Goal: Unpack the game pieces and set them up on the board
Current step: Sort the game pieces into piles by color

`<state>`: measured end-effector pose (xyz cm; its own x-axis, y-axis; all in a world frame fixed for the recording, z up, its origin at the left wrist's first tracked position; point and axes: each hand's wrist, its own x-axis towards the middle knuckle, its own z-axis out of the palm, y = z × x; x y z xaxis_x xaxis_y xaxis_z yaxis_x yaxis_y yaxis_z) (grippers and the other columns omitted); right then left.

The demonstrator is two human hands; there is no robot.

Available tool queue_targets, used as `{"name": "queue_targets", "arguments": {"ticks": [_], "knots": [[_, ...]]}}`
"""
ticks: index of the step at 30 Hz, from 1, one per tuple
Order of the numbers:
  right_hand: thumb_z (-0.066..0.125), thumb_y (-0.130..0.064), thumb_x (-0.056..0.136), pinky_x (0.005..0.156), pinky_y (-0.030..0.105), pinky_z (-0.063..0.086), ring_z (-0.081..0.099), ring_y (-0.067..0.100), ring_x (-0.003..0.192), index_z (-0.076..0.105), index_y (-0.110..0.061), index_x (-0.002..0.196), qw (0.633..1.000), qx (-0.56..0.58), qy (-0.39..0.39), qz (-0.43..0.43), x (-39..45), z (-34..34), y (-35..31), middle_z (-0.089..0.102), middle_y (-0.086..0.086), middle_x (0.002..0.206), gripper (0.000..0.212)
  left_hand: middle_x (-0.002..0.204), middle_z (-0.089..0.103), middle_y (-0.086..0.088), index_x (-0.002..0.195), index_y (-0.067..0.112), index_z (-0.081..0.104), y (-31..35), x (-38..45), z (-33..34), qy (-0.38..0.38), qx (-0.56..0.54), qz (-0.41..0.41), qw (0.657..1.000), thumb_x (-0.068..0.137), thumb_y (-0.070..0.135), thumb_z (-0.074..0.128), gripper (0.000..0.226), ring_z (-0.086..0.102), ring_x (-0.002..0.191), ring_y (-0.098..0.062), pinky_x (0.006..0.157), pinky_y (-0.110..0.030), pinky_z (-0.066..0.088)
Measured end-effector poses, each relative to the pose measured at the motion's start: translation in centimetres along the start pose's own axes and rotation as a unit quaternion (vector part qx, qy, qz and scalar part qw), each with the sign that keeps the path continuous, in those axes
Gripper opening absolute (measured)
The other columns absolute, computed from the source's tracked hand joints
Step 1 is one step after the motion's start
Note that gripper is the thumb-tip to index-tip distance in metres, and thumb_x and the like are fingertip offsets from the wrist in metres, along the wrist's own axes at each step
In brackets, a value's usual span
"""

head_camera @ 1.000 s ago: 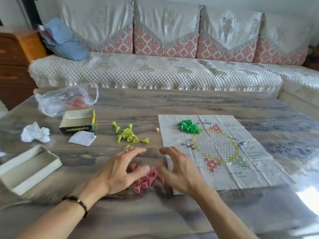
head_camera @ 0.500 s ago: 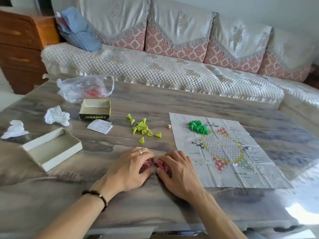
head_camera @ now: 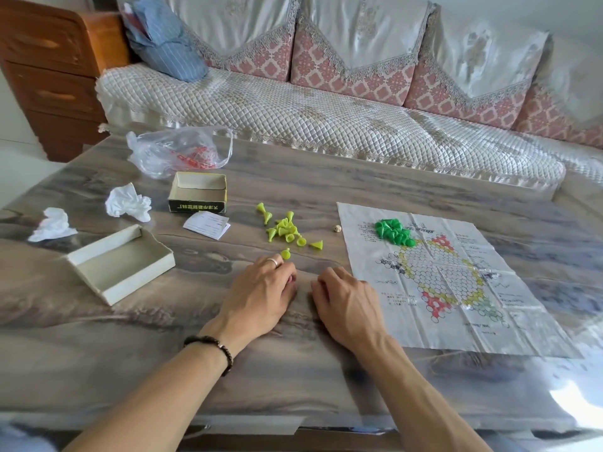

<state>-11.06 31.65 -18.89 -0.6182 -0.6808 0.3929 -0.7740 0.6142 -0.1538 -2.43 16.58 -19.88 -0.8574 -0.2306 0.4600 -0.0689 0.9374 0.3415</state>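
Hands curl side by side on table, left hand (head_camera: 261,288) and right hand (head_camera: 342,298) apparently cupping pink pieces, barely visible. Board (head_camera: 440,282) at 3 o'clock; yellow-green pieces (head_camera: 285,228) at 12, sorted by colour.

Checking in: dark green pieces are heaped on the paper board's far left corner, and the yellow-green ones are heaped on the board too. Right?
Not quite. The dark green pieces do sit on the paper board, but the head view shows the yellow-green pieces scattered on the bare table, left of the board and off it.
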Motion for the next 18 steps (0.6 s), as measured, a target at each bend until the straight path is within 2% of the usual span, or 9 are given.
{"name": "queue_targets", "arguments": {"ticks": [4, 8, 15, 18], "knots": [[0.039, -0.036, 0.092, 0.046, 0.034, 0.039, 0.053, 0.032, 0.053, 0.032, -0.020, 0.067, 0.999, 0.004, 0.024, 0.031, 0.16, 0.26, -0.25, 0.057, 0.003, 0.068, 0.031, 0.066, 0.057, 0.004, 0.073, 0.020, 0.054, 0.37, 0.66, -0.09, 0.026, 0.055, 0.006, 0.998, 0.091, 0.033, 0.044, 0.024, 0.058, 0.056, -0.025, 0.047, -0.029, 0.032], [0.049, -0.030, 0.089, 0.043, 0.032, 0.033, 0.049, 0.033, 0.047, 0.032, -0.018, 0.062, 0.998, 0.009, 0.045, 0.039, 0.16, 0.26, -0.21, 0.055, 0.004, 0.058, 0.034, 0.048, 0.054, -0.002, 0.062, 0.016, 0.048, 0.76, 0.73, -0.53, 0.032, 0.089, 0.005, 0.995, 0.086, 0.023, 0.065, 0.030, 0.053, 0.040, -0.027, 0.042, -0.026, 0.026], [0.045, -0.030, 0.089, 0.038, 0.034, 0.032, 0.042, 0.029, 0.040, 0.035, -0.016, 0.056, 0.994, 0.073, 0.068, 0.048, 0.44, -0.04, -0.03, 0.041, 0.003, 0.043, 0.037, 0.040, 0.051, -0.003, 0.052, 0.017, 0.046, 0.69, 0.64, -0.66, 0.020, 0.081, -0.005, 0.996, 0.082, 0.022, 0.070, 0.039, 0.049, 0.034, -0.026, 0.042, -0.023, 0.023], [0.043, -0.031, 0.091, 0.040, 0.030, 0.035, 0.057, 0.020, 0.042, 0.036, -0.015, 0.055, 0.977, 0.175, 0.052, 0.107, 0.81, -0.12, 0.38, 0.043, -0.001, 0.042, 0.040, 0.038, 0.049, -0.004, 0.049, 0.015, 0.047, 0.60, 0.71, -0.63, 0.021, 0.061, -0.014, 0.998, 0.077, 0.019, 0.072, 0.038, 0.048, 0.033, -0.028, 0.041, -0.022, 0.024]]}}
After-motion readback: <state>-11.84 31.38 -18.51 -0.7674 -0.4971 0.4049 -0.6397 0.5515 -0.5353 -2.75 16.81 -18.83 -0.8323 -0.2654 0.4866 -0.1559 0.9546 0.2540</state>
